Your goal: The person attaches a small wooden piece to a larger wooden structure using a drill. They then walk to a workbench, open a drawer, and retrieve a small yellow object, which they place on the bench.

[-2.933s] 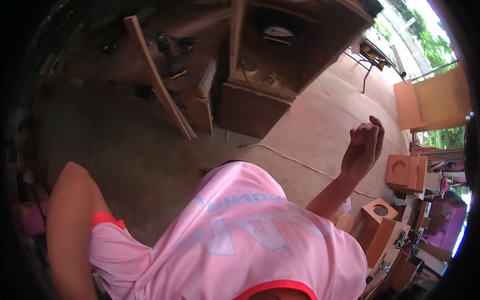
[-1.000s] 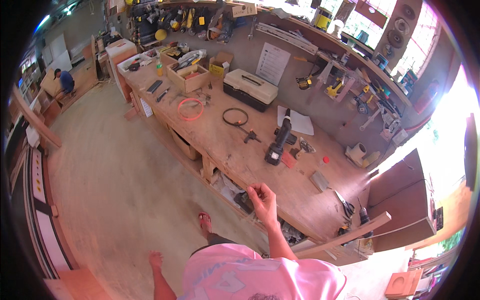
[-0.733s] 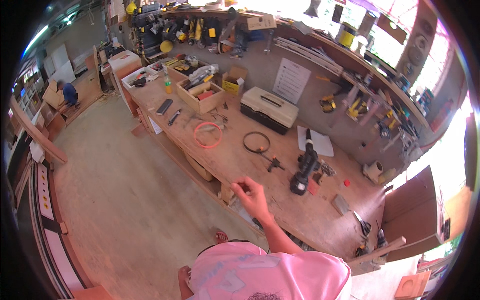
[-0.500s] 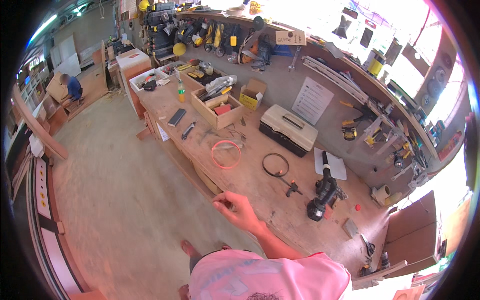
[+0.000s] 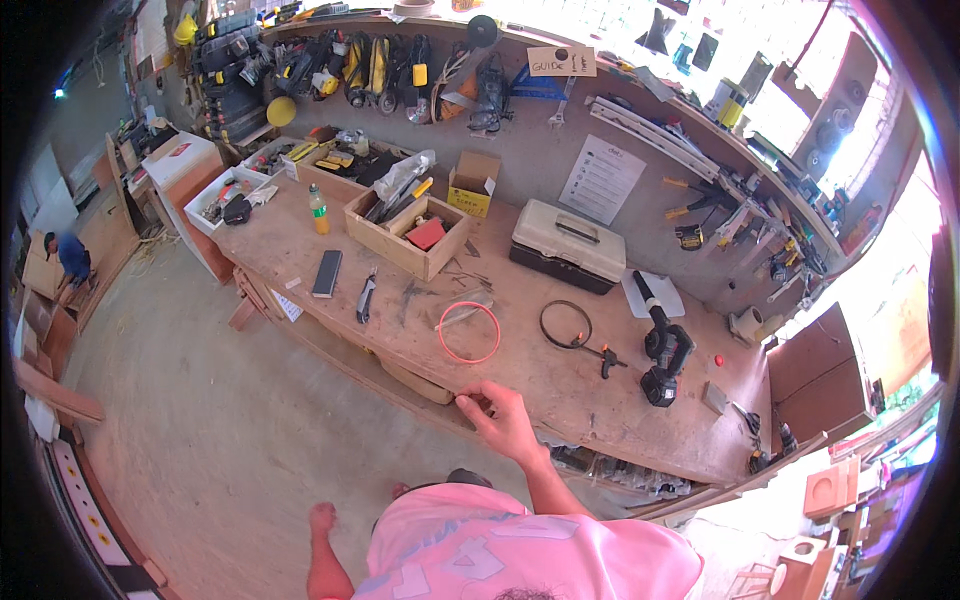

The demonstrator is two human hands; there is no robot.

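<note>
My right hand [image 5: 495, 415] hangs over the front edge of the wooden workbench [image 5: 530, 400], thumb and fingers curled together; whatever may be between them is too small or hidden to make out. Beyond it lies a thin orange-red ring [image 5: 499, 333], apart from the hand. To that ring's right are a black ring [image 5: 541, 322] and a small black bar clamp [image 5: 608, 362] with orange tips. A black cordless blower [image 5: 662, 350] rests farther right. My left hand [image 5: 322, 516] hangs low beside my body above the floor, its fingers not clearly visible.
On the bench stand a beige-and-black toolbox [image 5: 566, 243], an open wooden box of tools [image 5: 400, 258], a bottle [image 5: 319, 212], a dark flat case [image 5: 327, 273] and a folding knife-like tool [image 5: 366, 299]. Tools hang along the wall. Another person [image 5: 72, 262] crouches far left.
The view has turned and shifted, so the bench sits farther left and more of its right end shows. My left hand has come into view. My right hand stays curled near the bench edge.
</note>
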